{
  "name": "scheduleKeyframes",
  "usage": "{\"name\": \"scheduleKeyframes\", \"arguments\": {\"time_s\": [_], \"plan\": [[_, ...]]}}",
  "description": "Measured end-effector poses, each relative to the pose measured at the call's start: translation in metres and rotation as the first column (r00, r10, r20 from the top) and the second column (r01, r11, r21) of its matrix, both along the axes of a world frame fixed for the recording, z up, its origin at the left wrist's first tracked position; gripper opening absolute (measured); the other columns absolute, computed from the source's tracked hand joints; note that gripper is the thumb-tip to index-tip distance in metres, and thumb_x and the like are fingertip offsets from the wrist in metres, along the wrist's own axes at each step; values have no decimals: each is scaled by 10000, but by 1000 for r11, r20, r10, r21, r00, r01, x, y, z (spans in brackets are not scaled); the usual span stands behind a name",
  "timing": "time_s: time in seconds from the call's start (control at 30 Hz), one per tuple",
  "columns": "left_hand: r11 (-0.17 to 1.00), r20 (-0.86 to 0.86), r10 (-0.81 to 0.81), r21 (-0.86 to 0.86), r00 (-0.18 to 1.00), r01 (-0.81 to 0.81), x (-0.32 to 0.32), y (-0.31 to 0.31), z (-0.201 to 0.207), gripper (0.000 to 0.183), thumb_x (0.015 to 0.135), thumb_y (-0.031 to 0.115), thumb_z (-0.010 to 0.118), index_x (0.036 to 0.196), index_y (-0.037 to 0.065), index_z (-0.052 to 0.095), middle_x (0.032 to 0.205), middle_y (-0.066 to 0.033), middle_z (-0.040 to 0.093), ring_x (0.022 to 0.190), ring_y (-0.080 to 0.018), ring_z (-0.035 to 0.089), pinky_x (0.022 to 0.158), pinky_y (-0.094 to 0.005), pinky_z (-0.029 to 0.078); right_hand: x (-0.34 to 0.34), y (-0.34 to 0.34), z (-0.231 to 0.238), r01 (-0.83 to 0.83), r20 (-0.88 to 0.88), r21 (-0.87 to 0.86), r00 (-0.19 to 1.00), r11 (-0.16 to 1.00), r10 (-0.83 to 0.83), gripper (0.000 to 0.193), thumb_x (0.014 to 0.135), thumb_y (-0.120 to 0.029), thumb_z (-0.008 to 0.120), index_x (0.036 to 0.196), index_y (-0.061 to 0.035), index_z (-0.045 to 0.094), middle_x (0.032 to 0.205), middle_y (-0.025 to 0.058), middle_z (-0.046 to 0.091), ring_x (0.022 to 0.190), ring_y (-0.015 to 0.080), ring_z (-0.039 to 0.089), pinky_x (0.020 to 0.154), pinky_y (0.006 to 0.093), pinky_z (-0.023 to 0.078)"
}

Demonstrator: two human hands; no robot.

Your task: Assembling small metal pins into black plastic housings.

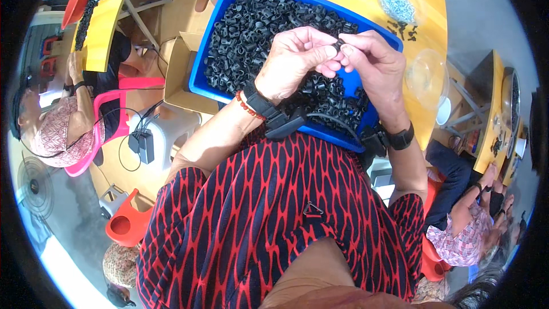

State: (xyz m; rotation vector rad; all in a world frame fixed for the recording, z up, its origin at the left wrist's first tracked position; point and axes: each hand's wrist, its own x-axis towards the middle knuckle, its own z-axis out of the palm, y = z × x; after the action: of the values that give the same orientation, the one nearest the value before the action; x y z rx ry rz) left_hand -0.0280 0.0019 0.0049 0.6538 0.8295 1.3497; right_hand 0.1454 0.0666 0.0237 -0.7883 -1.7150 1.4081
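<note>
Yellow worktables (117, 14) stand around a bright workroom. At far left, a co-worker (66, 123) sits on a pink chair (117, 115). At centre, a blue plastic bin (201, 68) is heaped with small black plastic fittings (246, 34). Above it, the left hand (294, 60) pinches one black piece (338, 44); the right hand (377, 66) grips it opposite. Rightward, a clear bowl (423, 8) holds pale-blue pieces (396, 3).
</note>
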Motion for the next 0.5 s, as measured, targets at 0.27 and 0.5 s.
{"name": "scheduleKeyframes", "arguments": {"time_s": [0.27,0.5], "plan": [[1000,22,31,-6,999,-31,2,0,1,142,909,32,642,1005,-71,625,888,-153,697,736,-189,689,657,-285,589,0,-1,-2,-7,27,59,1000,998,5,145,890,14,641,1022,5,699,894,33,623,749,74,607,613,198,521],[999,29,30,15,999,-31,4,0,-2,129,904,14,642,1003,-68,621,886,-148,695,740,-183,685,654,-284,585,0,-3,-4,-5,13,83,1000,996,4,141,889,32,631,1016,16,691,880,41,613,723,76,598,611,202,514]]}}
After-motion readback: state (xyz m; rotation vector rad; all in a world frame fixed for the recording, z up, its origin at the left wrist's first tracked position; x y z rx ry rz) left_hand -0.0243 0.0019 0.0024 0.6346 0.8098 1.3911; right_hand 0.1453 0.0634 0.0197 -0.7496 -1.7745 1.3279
